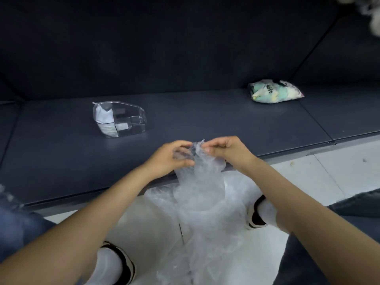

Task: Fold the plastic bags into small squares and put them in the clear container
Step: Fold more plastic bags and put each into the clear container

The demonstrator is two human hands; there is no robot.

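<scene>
While both my hands, left and right, pinch the plastic bag, its slippery film may slide loose, spoiling the fold.

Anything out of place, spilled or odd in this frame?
Nothing stands out. Both hands, left and right, pinch a clear plastic bag; the clear container sits upright on the dark surface.

Clear plastic bag, clear container, dark navy surface, pastel mint-and-white packet.
</scene>
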